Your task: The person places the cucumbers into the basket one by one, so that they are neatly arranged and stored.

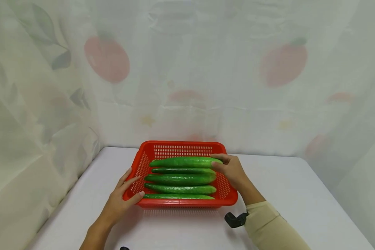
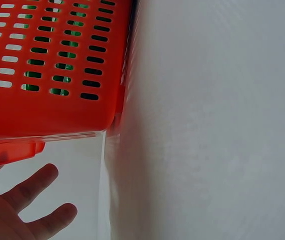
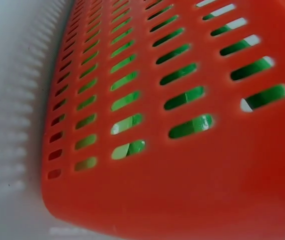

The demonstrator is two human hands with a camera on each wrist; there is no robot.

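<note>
Several green cucumbers (image 1: 180, 179) lie side by side, left to right, inside a red plastic basket (image 1: 181, 202) with slotted walls. At the back of the row is a thick cucumber (image 1: 181, 162); my right hand (image 1: 232, 170) grips its pale right end between thumb and fingers. My left hand (image 1: 118, 202) is at the basket's left rim with its fingers spread, the thumb near the front left corner. The left wrist view shows some of its fingers (image 2: 32, 185) below the basket's end wall. In the right wrist view the basket's wall hides the right hand.
The basket stands on a white-covered table (image 1: 278, 194). Behind it hangs a pale curtain (image 1: 187, 76) with fruit prints, which continues along the left side. A black wrist camera (image 1: 235, 220) is strapped by the right sleeve, close to the basket's front right corner.
</note>
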